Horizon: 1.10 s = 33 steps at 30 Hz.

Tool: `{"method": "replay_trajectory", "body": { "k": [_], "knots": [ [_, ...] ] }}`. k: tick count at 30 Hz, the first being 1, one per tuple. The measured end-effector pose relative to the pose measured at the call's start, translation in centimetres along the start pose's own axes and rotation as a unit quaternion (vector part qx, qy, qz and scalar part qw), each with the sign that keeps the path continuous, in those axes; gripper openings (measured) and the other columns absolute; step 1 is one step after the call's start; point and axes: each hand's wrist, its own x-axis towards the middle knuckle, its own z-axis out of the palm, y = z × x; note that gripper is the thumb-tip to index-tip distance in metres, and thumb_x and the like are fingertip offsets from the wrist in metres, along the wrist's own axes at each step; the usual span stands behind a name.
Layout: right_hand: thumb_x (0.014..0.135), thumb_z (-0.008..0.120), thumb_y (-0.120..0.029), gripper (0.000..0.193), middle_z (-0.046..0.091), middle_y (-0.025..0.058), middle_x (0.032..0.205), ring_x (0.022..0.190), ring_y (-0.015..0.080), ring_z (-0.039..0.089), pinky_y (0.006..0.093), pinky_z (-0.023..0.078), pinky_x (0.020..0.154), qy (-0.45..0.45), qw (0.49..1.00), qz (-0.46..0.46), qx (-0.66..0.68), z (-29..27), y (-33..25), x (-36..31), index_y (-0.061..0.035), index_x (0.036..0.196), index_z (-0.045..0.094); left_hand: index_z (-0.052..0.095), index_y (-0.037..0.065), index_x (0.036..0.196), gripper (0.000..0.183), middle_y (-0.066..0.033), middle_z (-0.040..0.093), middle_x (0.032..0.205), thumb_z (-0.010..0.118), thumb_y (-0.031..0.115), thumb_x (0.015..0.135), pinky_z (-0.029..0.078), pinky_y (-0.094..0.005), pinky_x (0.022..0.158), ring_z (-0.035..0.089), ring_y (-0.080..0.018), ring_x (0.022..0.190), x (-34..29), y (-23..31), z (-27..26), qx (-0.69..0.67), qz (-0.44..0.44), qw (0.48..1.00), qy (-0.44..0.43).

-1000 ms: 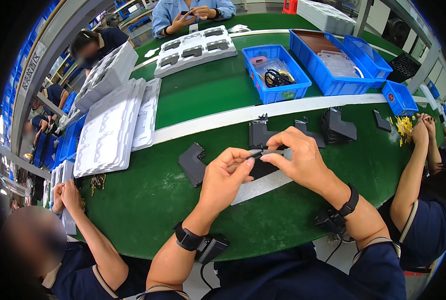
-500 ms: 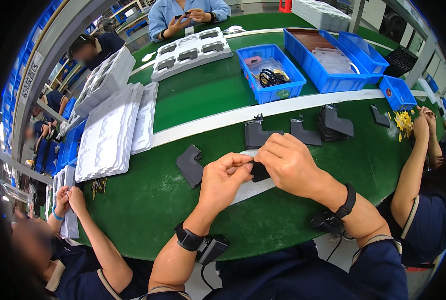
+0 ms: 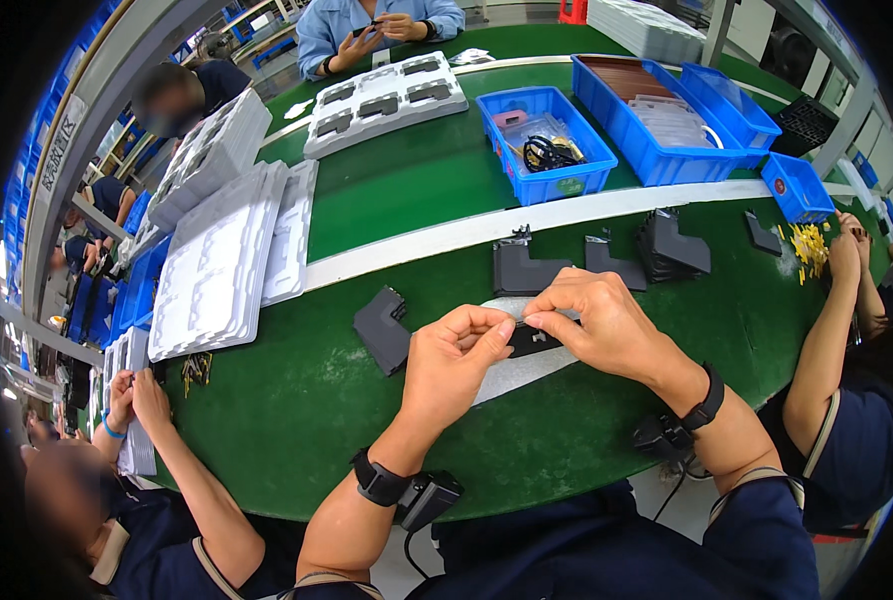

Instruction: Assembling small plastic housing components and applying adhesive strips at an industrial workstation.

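My left hand (image 3: 453,362) is closed, with thumb and forefinger pinching the left end of a black flat piece (image 3: 536,338). From the other side my right hand (image 3: 606,325) pinches its upper edge, the fingertips of both hands close together. Fingers hide much of the piece, and a small light detail shows on its face. A pale grey strip (image 3: 531,378) lies beneath it on the green table (image 3: 306,440). Left of my hands lies a dark grey L-shaped pack (image 3: 379,332). Beyond them are another L-shaped pack (image 3: 528,275), a third pack (image 3: 616,268) and a pile of packs (image 3: 672,250).
White moulded trays (image 3: 211,270) lean at the left. A blue bin (image 3: 548,185) of cables and a larger blue bin (image 3: 656,165) stand beyond a white strip (image 3: 416,242). Co-workers' hands (image 3: 136,402) are at left, others at right beside yellow pieces (image 3: 809,248).
My right hand has turned and shifted slightly right, its thumb now showing along the piece's edge. More of the black piece's face is visible between my hands.
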Motion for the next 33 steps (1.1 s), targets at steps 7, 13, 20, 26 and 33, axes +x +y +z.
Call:
{"method": "replay_trajectory", "body": {
  "k": [7, 13, 20, 26, 33],
  "knots": [
    [0.075, 0.068, -0.009, 0.007, 0.063, 0.0113, 0.070, 0.069, 0.0280, 0.058, 0.0380, 0.046, 0.062, 0.009, 0.998, -0.056, -0.006, 0.3, 0.4, -0.1, -0.0023, 0.077, 0.067, 0.061, -0.003, 0.101, 0.017, -0.0058, 0.064, 0.095, 0.062, 0.010, 0.089, 0.055, -0.0268, 0.077, 0.061, -0.0098, 0.087, -0.1, 0.1, 0.0, 0.024, 0.029, 0.999, -0.012],
    [0.071, 0.068, -0.005, 0.005, 0.059, 0.0053, 0.067, 0.069, 0.0224, 0.056, 0.0338, 0.042, 0.061, 0.059, 0.981, -0.140, -0.123, 0.9, 0.1, -0.3, -0.0054, 0.075, 0.066, 0.063, -0.001, 0.101, 0.018, -0.0066, 0.065, 0.092, 0.063, 0.013, 0.089, 0.055, -0.0264, 0.074, 0.062, -0.0100, 0.084, 0.3, -0.7, -0.1, 0.071, 0.024, 0.997, -0.025],
    [0.067, 0.071, 0.001, 0.012, 0.061, 0.0078, 0.068, 0.064, 0.0235, 0.056, 0.0332, 0.043, 0.058, 0.112, 0.975, -0.141, -0.128, 1.9, 0.6, -0.3, -0.0022, 0.078, 0.067, 0.059, -0.002, 0.096, 0.014, -0.0056, 0.064, 0.092, 0.058, 0.012, 0.092, 0.057, -0.0283, 0.075, 0.061, -0.0098, 0.086, 0.3, -0.5, 0.5, 0.035, 0.028, 0.999, -0.021],
    [0.073, 0.071, -0.008, 0.015, 0.065, 0.0093, 0.072, 0.064, 0.0240, 0.058, 0.0325, 0.047, 0.057, 0.046, 0.994, 0.028, 0.092, 1.1, 0.4, -0.2, -0.0043, 0.087, 0.070, 0.058, 0.003, 0.095, 0.013, -0.0025, 0.060, 0.089, 0.058, 0.016, 0.092, 0.057, -0.0298, 0.075, 0.058, -0.0078, 0.083, 0.2, -0.7, -0.3, -0.008, 0.003, 1.000, -0.005],
    [0.073, 0.071, -0.009, 0.007, 0.062, 0.0113, 0.064, 0.062, 0.0267, 0.058, 0.0371, 0.047, 0.055, 0.123, 0.989, -0.052, -0.055, 2.8, 1.1, -0.5, -0.0033, 0.076, 0.068, 0.060, 0.001, 0.096, 0.013, -0.0059, 0.064, 0.091, 0.062, 0.011, 0.089, 0.058, -0.0270, 0.070, 0.061, -0.0094, 0.082, 0.3, -0.8, -0.2, -0.020, 0.006, 1.000, 0.017]
  ]
}}
